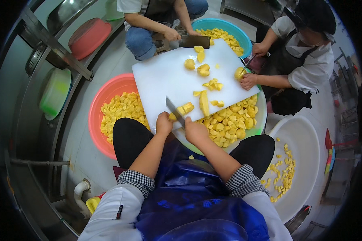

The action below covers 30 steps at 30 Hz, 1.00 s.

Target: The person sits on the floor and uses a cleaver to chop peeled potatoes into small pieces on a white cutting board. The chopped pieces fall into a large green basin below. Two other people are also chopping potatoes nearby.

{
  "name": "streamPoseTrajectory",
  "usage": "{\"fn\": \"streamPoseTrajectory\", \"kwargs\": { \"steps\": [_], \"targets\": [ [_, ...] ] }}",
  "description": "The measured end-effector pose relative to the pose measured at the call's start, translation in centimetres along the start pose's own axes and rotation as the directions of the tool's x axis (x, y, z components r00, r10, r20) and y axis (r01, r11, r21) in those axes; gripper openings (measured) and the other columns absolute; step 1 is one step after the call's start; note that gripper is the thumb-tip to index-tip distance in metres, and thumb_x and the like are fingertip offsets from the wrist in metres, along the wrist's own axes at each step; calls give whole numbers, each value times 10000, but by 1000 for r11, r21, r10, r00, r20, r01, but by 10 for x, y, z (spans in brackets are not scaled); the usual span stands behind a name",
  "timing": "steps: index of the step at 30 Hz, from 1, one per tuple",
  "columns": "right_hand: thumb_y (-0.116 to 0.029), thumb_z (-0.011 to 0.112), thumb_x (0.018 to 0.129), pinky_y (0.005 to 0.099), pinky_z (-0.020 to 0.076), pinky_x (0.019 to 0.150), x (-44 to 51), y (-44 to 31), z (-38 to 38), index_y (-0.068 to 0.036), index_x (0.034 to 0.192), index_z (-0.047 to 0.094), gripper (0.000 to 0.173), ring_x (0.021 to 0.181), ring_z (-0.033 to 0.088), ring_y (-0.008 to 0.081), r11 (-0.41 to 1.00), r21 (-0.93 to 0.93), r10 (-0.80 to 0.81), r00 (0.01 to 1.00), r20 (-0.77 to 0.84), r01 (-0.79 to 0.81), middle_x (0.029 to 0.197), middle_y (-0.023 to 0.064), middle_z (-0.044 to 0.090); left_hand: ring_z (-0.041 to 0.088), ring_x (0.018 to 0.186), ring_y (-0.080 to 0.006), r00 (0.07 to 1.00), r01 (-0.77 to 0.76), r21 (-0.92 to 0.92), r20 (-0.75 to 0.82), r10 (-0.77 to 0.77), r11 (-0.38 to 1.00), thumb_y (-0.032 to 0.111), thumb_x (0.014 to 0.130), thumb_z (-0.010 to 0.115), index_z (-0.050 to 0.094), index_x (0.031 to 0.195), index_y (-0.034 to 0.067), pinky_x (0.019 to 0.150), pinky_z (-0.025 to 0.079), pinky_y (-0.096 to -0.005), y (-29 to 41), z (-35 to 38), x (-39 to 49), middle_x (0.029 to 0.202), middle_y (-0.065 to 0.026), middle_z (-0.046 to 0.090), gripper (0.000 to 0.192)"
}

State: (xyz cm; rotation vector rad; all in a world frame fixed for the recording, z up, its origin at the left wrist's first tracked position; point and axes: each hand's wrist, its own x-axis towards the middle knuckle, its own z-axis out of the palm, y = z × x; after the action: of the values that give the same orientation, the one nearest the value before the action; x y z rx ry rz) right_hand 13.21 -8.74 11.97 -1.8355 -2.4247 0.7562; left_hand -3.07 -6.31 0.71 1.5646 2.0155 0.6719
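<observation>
My right hand (pixel 196 131) grips a kitchen knife (pixel 176 111), its blade slanting up and left across a potato strip (pixel 185 107). On the blade's left side, the fingers of my left hand (pixel 164 123) hold the end piece of the potato (pixel 172 117) against the white cutting board (pixel 160 79). Right of the blade lies the rest of the strip, scored or cut into chunks. A longer potato slab (pixel 204 104) rests beside it, with small potato chunks (pixel 213 84) farther up. Two larger potato pieces (pixel 203 70) sit near the board's middle.
A pink basin (pixel 95 120) and a teal basin (pixel 244 36) hold diced potato. Under the board is a pale green basin (pixel 261 111) of potatoes; a white tub (pixel 309 150) stands right. One co-worker holds a cleaver (pixel 194 41); another cuts a potato (pixel 240 73). Steel shelving (pixel 78 70) stands left.
</observation>
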Motion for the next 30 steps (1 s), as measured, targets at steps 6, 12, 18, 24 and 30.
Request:
{"fn": "streamPoseTrajectory", "kwargs": {
  "steps": [6,12,18,24,30],
  "targets": [
    [-107,526,783,489,471,625,-13,5,-43,6,926,443,200,714,608,391,994,100,42,995,-92,-33,735,236,609,516,964,-347,999,-3,85,36,0,996,117,688,668,549,974,32,816,437,-403,13,-10,-3,992,-161,549,321],
    [-122,559,797,497,444,630,-58,46,-114,6,938,426,233,715,577,427,982,161,134,963,-233,-98,728,256,585,348,1225,-294,910,-411,248,52,412,877,257,723,630,481,1222,113,982,260,-510,48,13,-2,1290,-118,422,540],
    [-116,579,793,473,447,656,-63,93,-116,32,992,451,279,755,567,432,904,408,288,888,-358,-129,776,271,575,353,1241,-241,732,-679,411,309,607,609,132,820,465,481,1216,149,987,259,-498,51,42,26,1324,-72,414,397],
    [-109,585,794,461,446,675,-67,106,-130,25,997,464,272,783,566,430,820,553,372,870,-323,-146,804,264,578,423,1166,-275,867,-493,614,407,288,617,125,810,431,569,1086,70,939,324,-460,-2,-24,57,1218,-129,498,314],
    [-104,581,797,458,443,670,-80,111,-141,22,976,461,250,785,566,429,793,602,367,865,-342,-98,794,259,580,587,994,-255,881,-345,815,452,-138,466,174,790,520,654,923,79,875,411,-436,23,-40,82,1022,-94,623,211]
  ]
}}
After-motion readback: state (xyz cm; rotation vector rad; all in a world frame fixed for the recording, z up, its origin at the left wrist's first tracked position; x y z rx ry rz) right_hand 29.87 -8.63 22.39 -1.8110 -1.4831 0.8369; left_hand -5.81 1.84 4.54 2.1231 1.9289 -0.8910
